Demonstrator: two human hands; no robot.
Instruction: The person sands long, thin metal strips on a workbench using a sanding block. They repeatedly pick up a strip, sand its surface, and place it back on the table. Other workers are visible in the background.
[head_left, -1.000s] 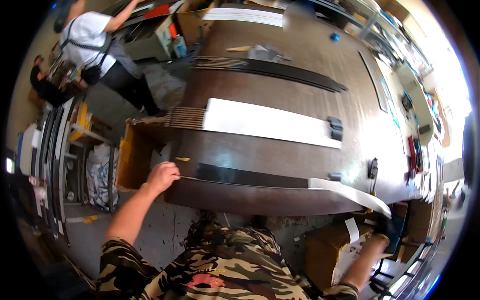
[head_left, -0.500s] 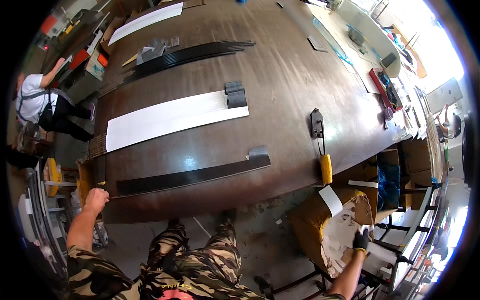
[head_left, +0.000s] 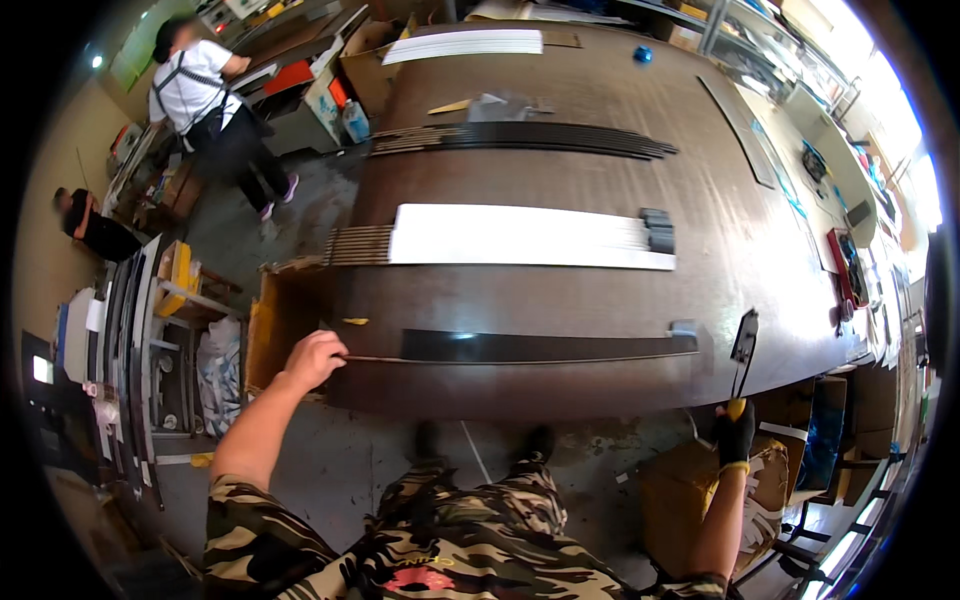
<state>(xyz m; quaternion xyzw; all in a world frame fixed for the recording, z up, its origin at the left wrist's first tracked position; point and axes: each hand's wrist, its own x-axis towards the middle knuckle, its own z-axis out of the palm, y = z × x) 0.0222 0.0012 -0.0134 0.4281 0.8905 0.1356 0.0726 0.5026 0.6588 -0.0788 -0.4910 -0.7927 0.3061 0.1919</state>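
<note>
My bare left hand (head_left: 318,358) is closed on the left end of a thin brown strip (head_left: 375,359) at the table's near edge. The strip runs right, along a long flat black strip (head_left: 520,347). A grey piece (head_left: 683,328) lies at the black strip's right end. At the right front of the table, my right hand (head_left: 735,442), in a dark glove, is closed round the yellow grip (head_left: 736,408) of a hand tool with a dark metal head (head_left: 745,337). The fingers partly hide the grip.
Stacked white strips (head_left: 520,236) and a bundle of black strips (head_left: 520,138) lie farther back on the brown table (head_left: 560,185). Cardboard boxes stand at the left edge (head_left: 262,330) and lower right (head_left: 670,500). A person in a white shirt (head_left: 205,80) stands far left.
My right hand has moved from the cardboard box up to the tool and gripped its yellow grip; the white scrap is gone from it. The view has turned left. My left hand keeps the strip's end.
</note>
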